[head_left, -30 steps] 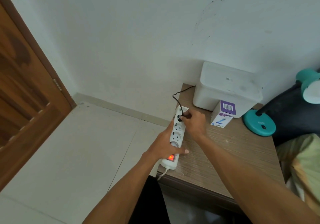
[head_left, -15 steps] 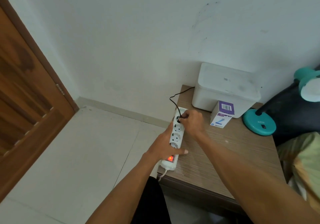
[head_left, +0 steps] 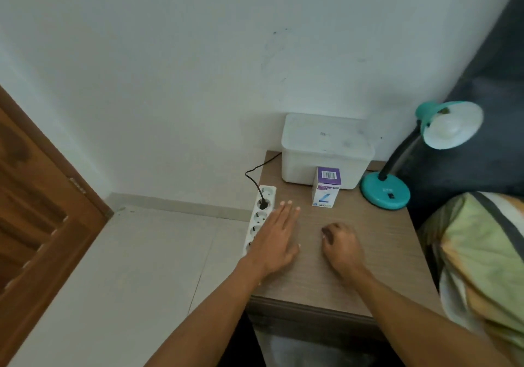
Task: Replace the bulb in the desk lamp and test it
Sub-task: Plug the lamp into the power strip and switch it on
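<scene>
Head cam, one view only, no 2nd to share with. Worn high, looked fwd and steeply down over both forearms onto wooden bedside table (head_left: 368, 241). Wide-angle, walls bowed. Left hand (head_left: 276, 237) and right hand (head_left: 341, 247) sat near, lower centre. Beyond fingertips: desk lamp (head_left: 397, 179), wall. Door at left of fingers.
</scene>
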